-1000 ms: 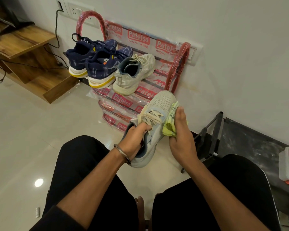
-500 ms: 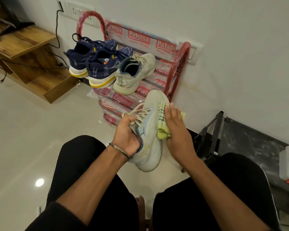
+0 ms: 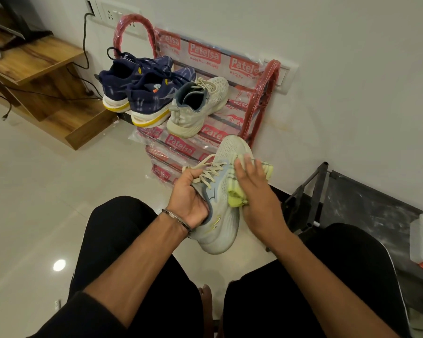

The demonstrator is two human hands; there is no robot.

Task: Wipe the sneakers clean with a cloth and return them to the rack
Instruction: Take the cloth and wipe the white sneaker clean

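Three sneakers sit on the rack against the wall, beyond the held sneaker.

**One head-worn view, looking down over the lap**

A single wide-angle camera is sitting on the person's head, facing forward and tilting steeply down. It is looking along both forearms, with the left hand and right hand lying close beneath it at mid-frame. The knees are filling the bottom edge. Farther off, the rack is standing against the wall near the top. Straight lines are bowing toward the edges.
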